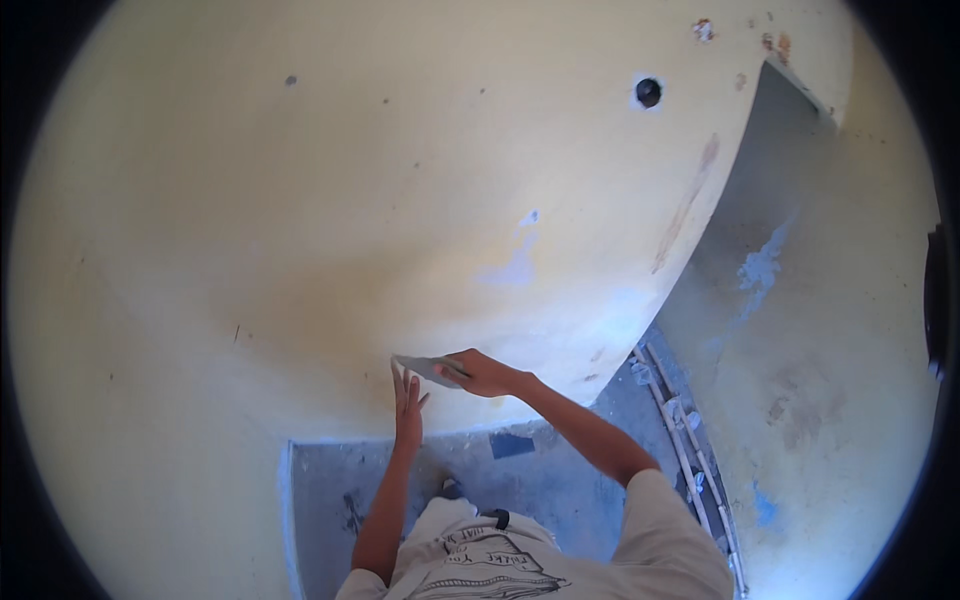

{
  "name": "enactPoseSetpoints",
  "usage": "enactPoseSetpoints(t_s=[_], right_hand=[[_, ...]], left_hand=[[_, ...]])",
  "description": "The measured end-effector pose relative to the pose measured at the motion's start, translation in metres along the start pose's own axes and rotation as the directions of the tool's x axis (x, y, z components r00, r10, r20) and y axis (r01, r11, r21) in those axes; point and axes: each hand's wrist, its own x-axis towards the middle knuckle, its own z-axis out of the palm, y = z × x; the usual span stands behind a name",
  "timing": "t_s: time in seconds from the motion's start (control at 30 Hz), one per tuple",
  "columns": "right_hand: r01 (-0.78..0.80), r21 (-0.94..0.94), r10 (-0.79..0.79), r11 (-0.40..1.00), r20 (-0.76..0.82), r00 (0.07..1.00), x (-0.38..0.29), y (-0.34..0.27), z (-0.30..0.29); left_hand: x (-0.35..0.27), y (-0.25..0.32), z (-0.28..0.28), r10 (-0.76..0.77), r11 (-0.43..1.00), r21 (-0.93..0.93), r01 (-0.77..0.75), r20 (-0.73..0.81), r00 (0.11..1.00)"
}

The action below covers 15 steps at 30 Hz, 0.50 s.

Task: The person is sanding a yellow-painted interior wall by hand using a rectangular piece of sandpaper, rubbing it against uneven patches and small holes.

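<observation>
A cream-painted wall (337, 225) fills most of the head view, with small holes and patches of bluish-white where the paint differs. My right hand (480, 373) is closed on the handle of a flat grey trowel-like tool (424, 366), whose blade points left in front of the wall. Just below the blade's left end is my left hand (410, 401), fingers spread and pointing up, near or against the wall. I cannot tell whether its fingertips touch the blade.
A round dark hole (648, 93) opens in the upper wall. The wall's edge curves down at the right, past it a second stained wall (825, 322). Long thin poles (679, 427) lie on the grey floor (577, 472) along that wall's foot. A dark flat piece (512, 445) lies near the wall base.
</observation>
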Motion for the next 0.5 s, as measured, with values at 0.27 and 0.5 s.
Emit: enactPoseSetpoints(t_s=[0.27, 0.5], right_hand=[[0.02, 0.969, 0.539, 0.248, -0.155, 0.828, -0.12, 0.058, 0.14], [0.146, 0.982, 0.681, 0.12, -0.188, 0.708, -0.218, 0.042, 0.236]], left_hand=[[-0.077, -0.006, -0.022, -0.064, 0.959, 0.279, 0.041, 0.074, 0.995], [-0.128, -0.05, -0.019, -0.247, 0.81, 0.584, 0.051, 0.26, 0.933]])
